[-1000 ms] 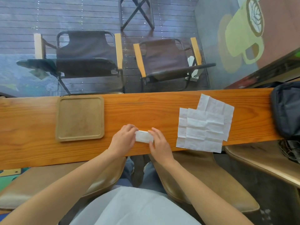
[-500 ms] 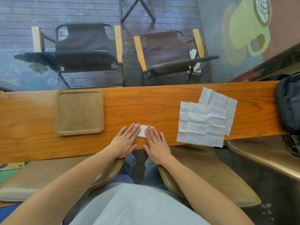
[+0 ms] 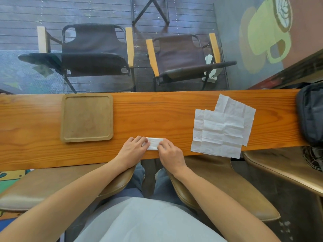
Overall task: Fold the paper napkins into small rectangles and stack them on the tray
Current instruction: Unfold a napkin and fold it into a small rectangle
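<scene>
A small folded white napkin (image 3: 154,143) lies near the front edge of the wooden counter (image 3: 157,112). My left hand (image 3: 133,151) holds its left end with curled fingers, and my right hand (image 3: 169,151) holds its right end the same way. To the left stands a square wooden tray (image 3: 87,117) with nothing on it. A pile of unfolded white napkins (image 3: 222,127) lies spread out on the counter to the right.
A dark bag (image 3: 311,114) sits at the counter's right end. Brown stool seats stand below the counter's front edge. Beyond the glass behind the counter are two folding chairs (image 3: 97,53) on a deck.
Half a second ago both hands lay flat, pressing the folded napkin. Now the fingers are curled at its two ends, and more of the napkin shows between them.
</scene>
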